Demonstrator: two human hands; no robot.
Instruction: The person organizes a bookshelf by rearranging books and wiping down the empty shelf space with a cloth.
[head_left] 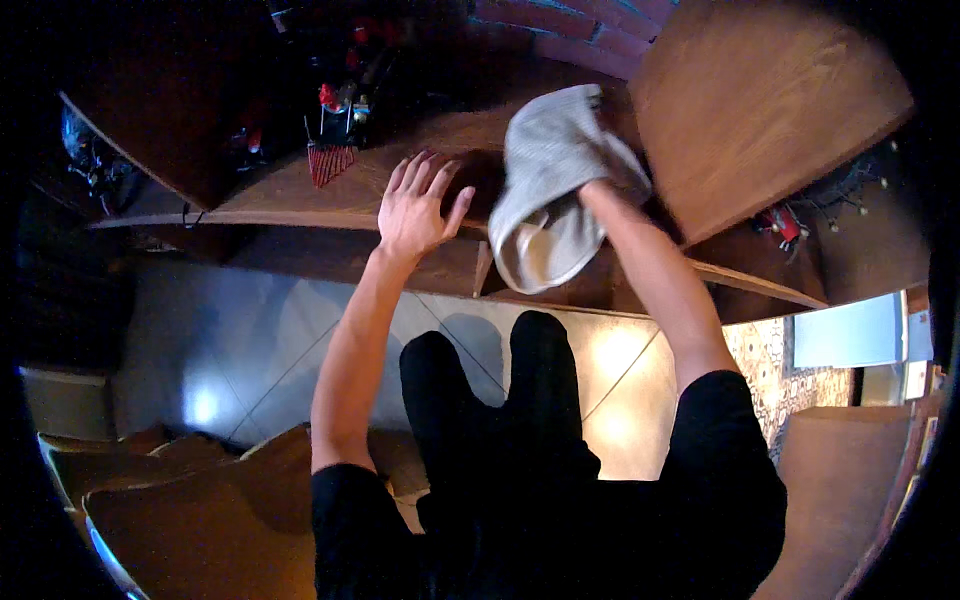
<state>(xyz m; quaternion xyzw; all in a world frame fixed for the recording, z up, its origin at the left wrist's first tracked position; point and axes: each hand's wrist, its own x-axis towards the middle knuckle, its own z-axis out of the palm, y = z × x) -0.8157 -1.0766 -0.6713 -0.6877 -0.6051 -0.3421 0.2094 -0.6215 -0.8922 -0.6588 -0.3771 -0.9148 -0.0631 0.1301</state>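
Note:
A brown wooden shelf (330,205) runs across in front of me. On its front part my left hand (413,210) lies flat, fingers pointing away and thumb spread, with nothing in it. To the right of it, my right hand (597,198) is mostly covered by a light grey cloth (545,150). The cloth is bunched around that hand, and a loose fold hangs over the shelf's front edge. Its fingers are hidden inside the folds, but the cloth appears held in them. Slight blur shows on the cloth.
A slanting wooden panel (770,100) rises right of the cloth. Small red and metallic decorations (335,115) stand at the back left. Past the panel lie a red object (782,228) and thin wiry strands (850,195). Wooden furniture (210,505) stands behind at lower left.

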